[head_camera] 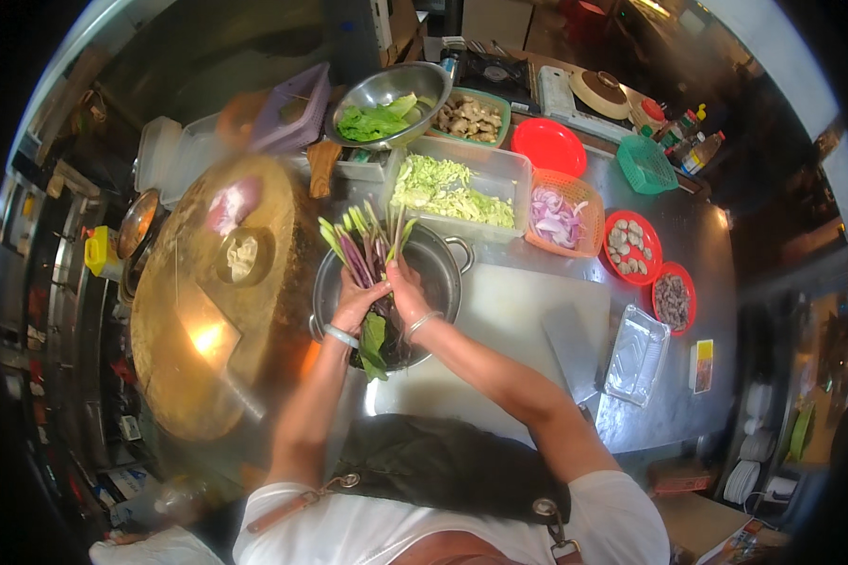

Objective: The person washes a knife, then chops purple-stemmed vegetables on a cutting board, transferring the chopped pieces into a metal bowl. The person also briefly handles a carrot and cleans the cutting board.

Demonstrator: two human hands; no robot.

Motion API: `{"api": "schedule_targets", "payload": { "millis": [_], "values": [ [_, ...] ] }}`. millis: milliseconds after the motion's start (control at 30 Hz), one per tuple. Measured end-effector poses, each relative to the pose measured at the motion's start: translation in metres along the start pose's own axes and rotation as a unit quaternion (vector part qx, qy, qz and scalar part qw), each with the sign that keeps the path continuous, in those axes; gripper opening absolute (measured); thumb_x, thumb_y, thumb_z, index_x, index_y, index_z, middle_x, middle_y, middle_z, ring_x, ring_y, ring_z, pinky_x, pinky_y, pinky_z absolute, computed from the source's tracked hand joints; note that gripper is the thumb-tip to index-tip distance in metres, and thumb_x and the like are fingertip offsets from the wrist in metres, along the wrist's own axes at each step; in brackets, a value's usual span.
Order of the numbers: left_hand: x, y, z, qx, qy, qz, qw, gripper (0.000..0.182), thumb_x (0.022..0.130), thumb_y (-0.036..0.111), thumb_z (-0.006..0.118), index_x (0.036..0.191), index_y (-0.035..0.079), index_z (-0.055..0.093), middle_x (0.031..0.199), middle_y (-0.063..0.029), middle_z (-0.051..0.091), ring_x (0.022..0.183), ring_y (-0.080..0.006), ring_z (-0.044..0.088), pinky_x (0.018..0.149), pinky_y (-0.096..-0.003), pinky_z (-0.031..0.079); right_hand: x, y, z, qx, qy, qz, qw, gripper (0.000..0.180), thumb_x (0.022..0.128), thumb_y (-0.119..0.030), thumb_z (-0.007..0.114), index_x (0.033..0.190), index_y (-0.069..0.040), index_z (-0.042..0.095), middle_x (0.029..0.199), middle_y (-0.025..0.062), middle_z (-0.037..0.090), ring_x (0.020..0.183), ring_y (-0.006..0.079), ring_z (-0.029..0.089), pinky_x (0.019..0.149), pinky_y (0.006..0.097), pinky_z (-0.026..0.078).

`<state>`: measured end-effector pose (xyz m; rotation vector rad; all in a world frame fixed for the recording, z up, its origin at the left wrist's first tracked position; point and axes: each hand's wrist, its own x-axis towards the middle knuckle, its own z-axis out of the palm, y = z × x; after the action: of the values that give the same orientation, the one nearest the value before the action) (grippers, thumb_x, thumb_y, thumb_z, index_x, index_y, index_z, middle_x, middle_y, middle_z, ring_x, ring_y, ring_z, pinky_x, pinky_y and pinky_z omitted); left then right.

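My left hand [357, 300] and my right hand [408, 289] are both closed around a bunch of leafy greens with purple and green stems [358, 251]. The cut stem ends point away from me, and dark green leaves hang towards me. The bunch is over a metal pot with loop handles [442, 272]; the pot's inside is partly hidden by my hands and the leaves. Right of the pot lies a white cutting board [495, 311] with a cleaver [571, 349] on its right part. To the left, a round wooden chopping block [166, 353] bears another cleaver [205, 328].
Raw meat [234, 205] lies on the block. Behind the pot stand a plastic tub of shredded cabbage [523, 191], an orange basket of sliced onion [592, 212] and a steel bowl of greens [434, 88]. Red plates [654, 272] and a foil tray [636, 357] are at right.
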<state>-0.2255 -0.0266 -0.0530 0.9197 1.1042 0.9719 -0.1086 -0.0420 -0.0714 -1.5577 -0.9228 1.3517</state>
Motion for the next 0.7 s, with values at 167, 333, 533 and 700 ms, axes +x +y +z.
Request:
{"api": "schedule_targets", "payload": {
  "millis": [167, 333, 533, 700],
  "values": [
    [-0.039, 0.063, 0.029, 0.121, -0.041, 0.074, 0.989, 0.102, 0.065, 0.009, 0.083, 0.143, 0.004, 0.018, 0.132, -0.0171, 0.05, 0.12, -0.0279, 0.052, 0.105, -0.0392, 0.041, -0.062, -0.034, -0.005, 0.155, 0.011, -0.157, 0.975, 0.053, 0.101, -0.033, 0.042, 0.148, -0.01, 0.031, 0.14, 0.0189, 0.039, 0.131, 0.0301, 0.038, 0.109, 0.0406, 0.031],
    [-0.104, 0.07, 0.105, 0.279, -0.14, 0.146, 0.939, 0.114, 0.061, 0.02, 0.086, 0.146, 0.002, 0.012, 0.136, -0.0229, 0.042, 0.128, -0.032, 0.044, 0.106, -0.0426, 0.038, -0.177, -0.03, -0.077, 0.353, 0.051, -0.064, 0.932, 0.052, 0.104, -0.03, 0.037, 0.147, -0.005, 0.025, 0.143, 0.0126, 0.039, 0.13, 0.0217, 0.041, 0.108, 0.0371, 0.033],
    [-0.127, -0.032, 0.19, 0.446, -0.288, 0.113, 0.84, 0.113, 0.064, 0.025, 0.08, 0.151, 0.012, 0.008, 0.122, -0.0245, 0.048, 0.11, -0.0415, 0.052, 0.094, -0.0499, 0.043, -0.214, 0.067, -0.139, 0.504, 0.166, -0.091, 0.843, 0.058, 0.103, -0.034, 0.038, 0.148, -0.002, 0.019, 0.145, 0.0132, 0.036, 0.129, 0.0241, 0.042, 0.108, 0.0378, 0.033],
    [-0.085, -0.08, 0.199, 0.598, -0.338, 0.086, 0.722, 0.116, 0.066, 0.03, 0.081, 0.153, 0.011, 0.006, 0.132, -0.027, 0.044, 0.122, -0.0424, 0.043, 0.101, -0.0571, 0.033, -0.184, 0.115, -0.142, 0.409, 0.224, -0.02, 0.884, 0.052, 0.101, -0.03, 0.047, 0.145, -0.008, 0.029, 0.137, 0.0084, 0.046, 0.124, 0.0243, 0.045, 0.105, 0.0407, 0.035]
  ]
}}
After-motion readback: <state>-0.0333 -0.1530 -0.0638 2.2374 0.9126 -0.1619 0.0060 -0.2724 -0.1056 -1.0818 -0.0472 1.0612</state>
